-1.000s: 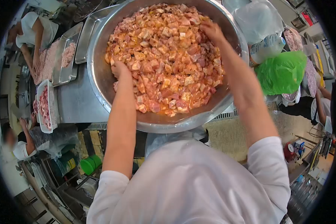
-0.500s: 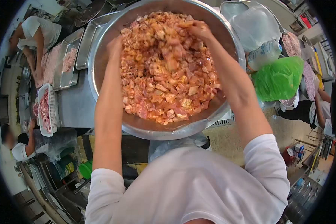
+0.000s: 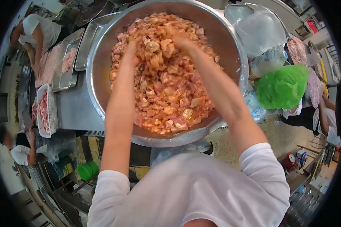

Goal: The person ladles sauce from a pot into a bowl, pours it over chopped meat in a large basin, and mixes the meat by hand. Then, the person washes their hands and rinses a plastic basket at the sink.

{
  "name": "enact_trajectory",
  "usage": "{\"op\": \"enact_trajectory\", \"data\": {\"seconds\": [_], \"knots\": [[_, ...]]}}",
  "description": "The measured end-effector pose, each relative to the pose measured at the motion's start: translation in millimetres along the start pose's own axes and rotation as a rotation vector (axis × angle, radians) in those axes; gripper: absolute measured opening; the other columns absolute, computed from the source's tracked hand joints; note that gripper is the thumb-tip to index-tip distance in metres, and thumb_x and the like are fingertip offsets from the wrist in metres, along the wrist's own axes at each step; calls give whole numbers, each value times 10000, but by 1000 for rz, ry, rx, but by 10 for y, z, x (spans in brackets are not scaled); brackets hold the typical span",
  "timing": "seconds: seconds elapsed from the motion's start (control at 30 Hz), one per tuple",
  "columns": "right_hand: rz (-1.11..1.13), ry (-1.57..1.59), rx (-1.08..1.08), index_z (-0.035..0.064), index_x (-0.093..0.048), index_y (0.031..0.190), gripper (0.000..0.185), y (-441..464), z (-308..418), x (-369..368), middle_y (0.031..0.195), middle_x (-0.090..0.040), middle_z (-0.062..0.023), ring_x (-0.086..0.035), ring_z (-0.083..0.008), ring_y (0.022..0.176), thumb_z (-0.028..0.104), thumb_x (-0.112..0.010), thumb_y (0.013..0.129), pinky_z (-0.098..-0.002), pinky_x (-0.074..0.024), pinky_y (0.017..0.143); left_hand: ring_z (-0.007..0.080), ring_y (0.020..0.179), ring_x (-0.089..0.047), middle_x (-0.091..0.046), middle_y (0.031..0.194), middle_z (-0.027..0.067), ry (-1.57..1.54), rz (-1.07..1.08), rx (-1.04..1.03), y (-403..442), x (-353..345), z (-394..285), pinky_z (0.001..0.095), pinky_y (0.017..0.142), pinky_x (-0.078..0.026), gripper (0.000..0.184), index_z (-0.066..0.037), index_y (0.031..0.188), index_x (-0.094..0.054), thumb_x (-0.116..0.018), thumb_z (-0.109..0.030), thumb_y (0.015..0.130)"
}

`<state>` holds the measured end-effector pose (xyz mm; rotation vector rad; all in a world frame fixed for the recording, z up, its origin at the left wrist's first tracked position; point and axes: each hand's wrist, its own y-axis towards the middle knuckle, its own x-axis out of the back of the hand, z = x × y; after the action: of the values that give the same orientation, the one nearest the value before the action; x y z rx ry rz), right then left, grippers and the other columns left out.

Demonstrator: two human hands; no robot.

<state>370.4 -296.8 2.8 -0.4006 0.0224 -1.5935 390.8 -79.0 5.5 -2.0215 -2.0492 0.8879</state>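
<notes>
A large round metal bowl [image 3: 231, 41] holds a heap of diced, reddish-orange marinated meat [image 3: 174, 102]. My left hand [image 3: 132, 51] is in the bowl at the upper left of the meat, blurred, with its fingers hidden. Opposite it, my right hand [image 3: 181, 41] is at the upper middle of the heap, also smeared by motion. Between the two hands a raised clump of meat pieces is blurred by movement. What each hand grips cannot be made out.
Left of the bowl are metal trays [image 3: 66, 60] and a white basket [image 3: 52, 109] of meat. A green bag [image 3: 283, 87], a plastic bottle [image 3: 268, 62] and a clear bag [image 3: 259, 28] are at the right. Co-workers stand on both sides.
Both hands have come closer together over the upper part of the meat; the right hand moved left. The meat between them has been lifted and shifted.
</notes>
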Motion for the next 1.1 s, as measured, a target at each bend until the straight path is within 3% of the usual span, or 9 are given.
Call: {"op": "enact_trajectory", "data": {"seconds": [0.1,0.23,0.33,0.47,0.6,0.7,0.83,0.97,1.1], "knots": [[-143,-369,414,108,-673,1053,205,712,-240,767,812,-679,-120,-643,-189,754,232,-592,912,-375,-506,662,174,746,-641,-663,946,119,517,-318,-232,-136,909,-162,373,604,-568,321,14,1014,-636,-578,-291,933],[-3,-16,84,54,-630,1236,429,769,-730,893,1221,-648,-154,-625,-316,1096,347,-537,937,-420,-495,907,185,713,-626,-668,914,120,523,-433,-576,-147,1348,278,359,534,-547,314,23,1057,-625,-579,-267,944],[-59,152,-113,55,-637,1230,416,489,-868,209,1242,-636,-143,-615,-303,1109,337,-544,938,-408,-486,926,232,890,-596,-575,1178,168,448,-584,33,-24,713,479,426,720,-499,471,-31,1223,-554,-551,-411,945],[61,87,-175,56,-646,1221,399,61,-678,-511,1270,-620,-129,-601,-286,1128,324,-553,940,-393,-473,952,335,1346,-341,-304,1510,190,315,-77,166,-61,37,437,538,987,-374,642,-87,1450,-373,-582,-343,900],[311,-250,-59,58,-655,1211,382,-36,-193,239,1299,-604,-116,-586,-269,1146,311,-562,941,-377,-461,977,295,1107,-601,-671,1055,164,380,-46,38,-128,176,-19,421,900,-477,390,-58,1168,-639,-624,-319,879],[207,-525,198,56,-633,1225,443,61,-246,1038,1076,-687,-81,-638,-223,938,356,-629,901,-342,-508,839,288,1022,-629,-659,1036,179,650,-287,-113,-77,863,-339,384,813,-509,385,-1,1186,-614,-599,-240,884],[-91,-280,7,56,-490,1390,553,162,-1056,1081,1390,-511,-200,-499,-271,1281,326,-594,919,-319,-399,1045,308,1054,-618,-638,1132,186,645,-370,-207,289,1377,150,376,840,-497,407,35,1206,-591,-567,-222,891],[-233,172,-246,71,-528,1354,495,-221,-1051,38,1342,-552,-176,-541,-253,1222,323,-578,931,-346,-435,1003,291,986,-611,-623,1179,159,551,-305,103,98,499,578,392,826,-498,429,-42,1234,-609,-569,-345,934],[-71,180,-267,87,-565,1319,442,-550,-405,-474,1293,-594,-152,-583,-235,1162,320,-562,944,-373,-470,960,248,1055,-571,-585,1166,137,148,110,-134,-16,206,594,425,832,-494,427,-69,1188,-573,-616,-378,898]]}}
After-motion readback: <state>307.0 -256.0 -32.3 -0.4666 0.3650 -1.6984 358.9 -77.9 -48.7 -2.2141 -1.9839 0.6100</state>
